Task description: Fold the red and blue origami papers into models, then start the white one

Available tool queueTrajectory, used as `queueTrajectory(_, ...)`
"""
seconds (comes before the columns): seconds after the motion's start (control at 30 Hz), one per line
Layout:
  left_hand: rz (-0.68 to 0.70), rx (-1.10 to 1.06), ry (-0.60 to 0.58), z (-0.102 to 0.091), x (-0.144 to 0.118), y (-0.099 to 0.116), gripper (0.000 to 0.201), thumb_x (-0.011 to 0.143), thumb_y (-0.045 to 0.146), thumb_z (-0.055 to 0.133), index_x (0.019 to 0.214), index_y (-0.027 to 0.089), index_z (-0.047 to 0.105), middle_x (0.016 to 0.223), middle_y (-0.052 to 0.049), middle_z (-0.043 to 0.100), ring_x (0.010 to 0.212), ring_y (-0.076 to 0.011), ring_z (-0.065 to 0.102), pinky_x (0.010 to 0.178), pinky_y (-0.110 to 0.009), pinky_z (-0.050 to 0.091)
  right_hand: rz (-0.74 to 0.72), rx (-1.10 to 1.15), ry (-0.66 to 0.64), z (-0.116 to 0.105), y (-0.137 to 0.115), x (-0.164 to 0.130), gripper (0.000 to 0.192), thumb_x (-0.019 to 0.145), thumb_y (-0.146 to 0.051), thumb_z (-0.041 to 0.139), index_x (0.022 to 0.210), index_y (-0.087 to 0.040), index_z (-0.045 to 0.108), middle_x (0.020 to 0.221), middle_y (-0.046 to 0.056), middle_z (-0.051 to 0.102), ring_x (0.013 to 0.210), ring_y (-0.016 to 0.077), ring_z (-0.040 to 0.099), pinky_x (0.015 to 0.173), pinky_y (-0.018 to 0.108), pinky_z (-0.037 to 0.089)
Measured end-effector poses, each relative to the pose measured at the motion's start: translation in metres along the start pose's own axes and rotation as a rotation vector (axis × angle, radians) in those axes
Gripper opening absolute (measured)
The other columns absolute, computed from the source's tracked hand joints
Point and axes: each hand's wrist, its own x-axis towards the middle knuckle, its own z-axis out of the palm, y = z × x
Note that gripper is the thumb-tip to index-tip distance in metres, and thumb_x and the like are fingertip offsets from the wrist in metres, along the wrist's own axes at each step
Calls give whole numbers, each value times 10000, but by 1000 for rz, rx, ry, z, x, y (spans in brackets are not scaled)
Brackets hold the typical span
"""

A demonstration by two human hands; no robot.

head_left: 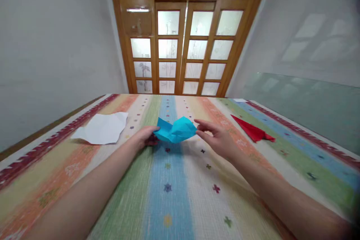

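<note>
A sheet of blue paper [177,130], partly folded and creased, is held just above the table in the middle of the head view. My left hand [146,135] pinches its left edge between thumb and fingers. At the other end, my right hand [215,137] has its fingers stretched out and apart, with thumb and fingertips at or very near the paper's right edge. Whether they touch it, I cannot tell for sure. The paper's right part bulges up into a folded pocket, while its left part rises as a flap.
The table bears a striped cloth [168,210] with small printed figures. To the left lies a sheet of white paper [102,129]; to the right, a red folded paper [251,128]. A small white piece [239,100] rests near the far right edge. Wooden glazed doors [182,45] stand beyond.
</note>
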Motion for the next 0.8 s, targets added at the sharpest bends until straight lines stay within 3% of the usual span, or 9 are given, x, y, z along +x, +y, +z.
queueTrajectory(0.17, 25, -17, 5, -5, 9, -1, 190, 856, 362, 607, 889, 175, 608, 729, -41, 683, 594, -156, 631, 528, -240, 522, -212, -146, -87, -5, 1, -2, 387, 948, -207, 609, 1326, -290, 609, 934, 40, 698, 842, 199, 635, 766, 368, 499)
queueTrajectory(0.3, 77, -2, 16, -6, 13, -3, 219, 854, 375, 600, 912, 164, 613, 756, -66, 696, 637, -183, 661, 595, -292, 560, -281, -217, -145, -5, 9, -2, 433, 964, -202, 583, 1383, -313, 558, 925, 50, 694, 839, 212, 615, 740, 372, 483)
queueTrajectory(0.5, 267, 119, 51, -10, 16, -9, 235, 832, 392, 612, 867, 163, 654, 705, -42, 678, 574, -173, 629, 542, -277, 511, -209, -184, -190, 6, 29, -10, 470, 946, -189, 591, 1398, -304, 539, 953, 49, 696, 869, 206, 622, 780, 362, 485)
queueTrajectory(0.67, 453, 270, 41, -6, 17, -13, 175, 773, 250, 630, 897, 149, 701, 797, -61, 716, 629, -178, 636, 559, -265, 482, -101, -140, -207, 17, 44, -20, 489, 903, -165, 602, 1377, -278, 558, 970, 52, 687, 881, 202, 625, 821, 369, 485)
queueTrajectory(0.8, 601, 327, 55, -3, 22, -17, 401, 708, 124, 619, 1106, 149, 664, 949, -74, 726, 808, -201, 673, 687, -286, 523, -59, -129, -205, 21, 44, -24, 499, 864, -139, 593, 1351, -246, 576, 956, 58, 668, 884, 209, 614, 833, 380, 473)
